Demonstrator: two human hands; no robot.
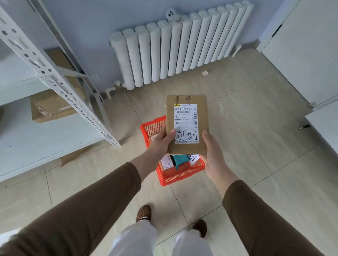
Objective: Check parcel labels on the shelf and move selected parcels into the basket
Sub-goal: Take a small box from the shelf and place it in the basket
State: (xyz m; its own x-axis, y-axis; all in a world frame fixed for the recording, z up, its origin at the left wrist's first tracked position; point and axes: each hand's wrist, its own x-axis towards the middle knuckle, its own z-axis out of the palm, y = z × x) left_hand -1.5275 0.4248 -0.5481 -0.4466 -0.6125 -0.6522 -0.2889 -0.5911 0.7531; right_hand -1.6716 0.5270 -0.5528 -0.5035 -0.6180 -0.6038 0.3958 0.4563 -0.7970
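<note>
Head view: the parcel (186, 125), a flat brown carton with a white printed label (186, 123) and handwritten characters facing up, is held in the air directly above the red basket (180, 175), which stands on the tiled floor (252, 153) in the middle of the scene. The left hand (160, 142) is clamped on the near left edge of the parcel, thumb lying on the label face; the right hand (212, 151) is clamped on the near right edge, its fingers underneath and out of sight. The basket already holds several items, among them a teal object (180, 160) and a labelled packet (166, 162) (most of the contents are hidden behind the carton). The white metal shelf (54, 73) stands to the left, with more brown parcels (51, 107) resting on it; a white radiator (177, 50) lines the far wall. Risk assessment: both grips sit at the near end only, so the far end is unsupported and the carton could tip forward if either grip loosens. Released from this height, it could strike the basket rim and land on the floor, or crush the items below. The thumb covers part of the label, which could cause a misread and a wrong selection. Lower before release
</note>
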